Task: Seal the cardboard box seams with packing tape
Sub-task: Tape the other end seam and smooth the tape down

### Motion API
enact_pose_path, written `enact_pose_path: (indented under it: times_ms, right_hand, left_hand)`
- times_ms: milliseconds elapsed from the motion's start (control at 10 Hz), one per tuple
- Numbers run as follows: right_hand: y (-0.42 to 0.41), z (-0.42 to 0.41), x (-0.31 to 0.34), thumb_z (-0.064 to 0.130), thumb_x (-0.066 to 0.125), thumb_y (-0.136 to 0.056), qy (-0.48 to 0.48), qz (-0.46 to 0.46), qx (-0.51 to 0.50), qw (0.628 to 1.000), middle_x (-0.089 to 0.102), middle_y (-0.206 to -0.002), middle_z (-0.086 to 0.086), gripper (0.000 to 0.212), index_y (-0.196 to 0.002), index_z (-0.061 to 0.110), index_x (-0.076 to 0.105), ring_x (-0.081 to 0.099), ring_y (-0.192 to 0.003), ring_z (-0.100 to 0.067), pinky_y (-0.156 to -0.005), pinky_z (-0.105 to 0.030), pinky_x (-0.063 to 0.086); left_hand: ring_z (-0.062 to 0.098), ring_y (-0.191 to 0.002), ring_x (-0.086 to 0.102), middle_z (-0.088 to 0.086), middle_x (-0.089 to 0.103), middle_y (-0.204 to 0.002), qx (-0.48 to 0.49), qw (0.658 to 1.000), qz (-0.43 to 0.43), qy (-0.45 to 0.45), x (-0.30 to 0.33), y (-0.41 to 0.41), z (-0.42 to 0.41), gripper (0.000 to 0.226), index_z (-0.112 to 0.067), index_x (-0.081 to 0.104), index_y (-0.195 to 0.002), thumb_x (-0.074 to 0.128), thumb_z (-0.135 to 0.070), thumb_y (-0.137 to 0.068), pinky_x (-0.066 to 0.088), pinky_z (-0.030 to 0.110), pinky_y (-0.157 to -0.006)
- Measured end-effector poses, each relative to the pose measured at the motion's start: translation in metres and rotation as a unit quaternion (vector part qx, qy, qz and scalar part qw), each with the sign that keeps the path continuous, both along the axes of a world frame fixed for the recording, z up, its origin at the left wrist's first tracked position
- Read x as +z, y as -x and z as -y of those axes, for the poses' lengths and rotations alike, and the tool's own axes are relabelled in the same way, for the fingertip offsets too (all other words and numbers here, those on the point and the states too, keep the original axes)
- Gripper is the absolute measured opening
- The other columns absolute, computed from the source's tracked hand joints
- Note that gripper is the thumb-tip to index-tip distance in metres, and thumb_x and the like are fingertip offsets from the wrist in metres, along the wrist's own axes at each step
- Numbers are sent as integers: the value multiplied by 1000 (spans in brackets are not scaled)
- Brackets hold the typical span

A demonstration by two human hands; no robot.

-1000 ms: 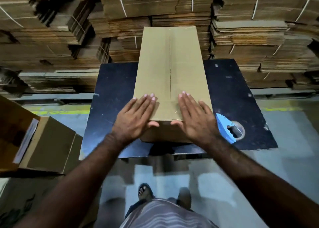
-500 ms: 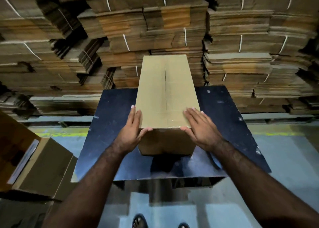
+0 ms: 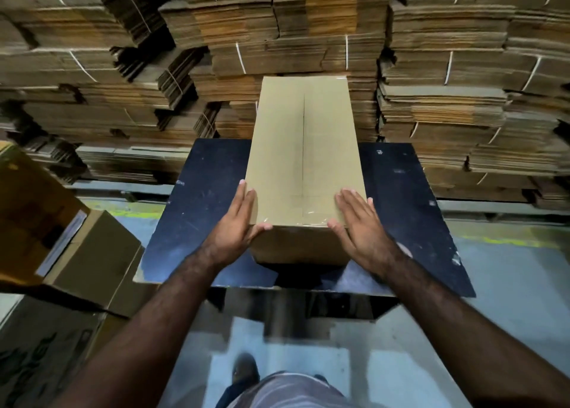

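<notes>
We have the box (image 3: 303,167) lying on the dark table (image 3: 200,210), its long axis running from six o'clock near us toward twelve o'clock, where the far end juts past the table toward the stacked cardboard (image 3: 447,99). Our left hand (image 3: 236,225) lies flat against the box's nine o'clock side at the near corner, fingers straight, thumb hooked over the near top edge. Our right hand (image 3: 361,222) rests at the three o'clock corner, fingers spread and flat on the top, closed on nothing. Both hands sit equally near, so we judge any turn or lift starts from this near end. The box is plain brown; its centre seam (image 3: 303,148) runs lengthwise, with glossy tape (image 3: 311,218) visible at the near edge; farther along we cannot tell.
</notes>
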State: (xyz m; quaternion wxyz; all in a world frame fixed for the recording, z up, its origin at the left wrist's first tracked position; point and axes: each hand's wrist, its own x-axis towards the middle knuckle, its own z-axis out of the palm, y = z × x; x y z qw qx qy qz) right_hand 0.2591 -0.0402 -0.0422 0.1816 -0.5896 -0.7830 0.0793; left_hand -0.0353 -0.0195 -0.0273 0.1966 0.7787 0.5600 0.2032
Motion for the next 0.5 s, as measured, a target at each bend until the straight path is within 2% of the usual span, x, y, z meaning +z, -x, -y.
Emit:
enact_pose_path:
  times_ms: [100, 300, 400, 500]
  right_hand:
    - [-5, 10, 0, 58, 17, -98, 3, -21, -13, 1000, 23, -161, -10, 76, -153, 7, 29, 13, -151, -20, -123, -42, 4]
    - [-12, 13, 1, 57, 14, -99, 16, 0, -12, 1000, 20, -163, -7, 74, -155, 9, 25, 9, -151, -15, -123, -38, 0]
    - [-13, 11, 4, 60, 10, -98, 20, 17, -14, 1000, 21, -163, -6, 77, -155, 11, 24, 8, -151, -14, -123, -37, -1]
    - [-2, 7, 25, 60, 8, -97, -18, 32, -53, 998, 23, -162, -3, 77, -155, 13, 27, 9, -151, -12, -122, -40, -2]
  left_hand:
    - [16, -154, 7, 6, -5, -169, -7, 1000, -1, 16, -1, -3, 4, 87, -5, 16, -159, 57, -45, -94, 11, 17, -114]
    - [24, -154, 13, 7, -8, -169, -11, 1000, -11, 22, 0, -10, 12, 93, -3, 15, -158, 49, -55, -90, 18, 27, -115]
    - [21, -154, 8, 3, -13, -168, -13, 999, -13, 48, 5, -8, 12, 95, -7, 11, -160, 40, -63, -89, 19, 36, -121]
    - [15, -155, 0, 1, -3, -169, -3, 1000, -3, 8, 24, -15, 9, 90, -12, 13, -160, 30, -70, -93, 15, 37, -125]
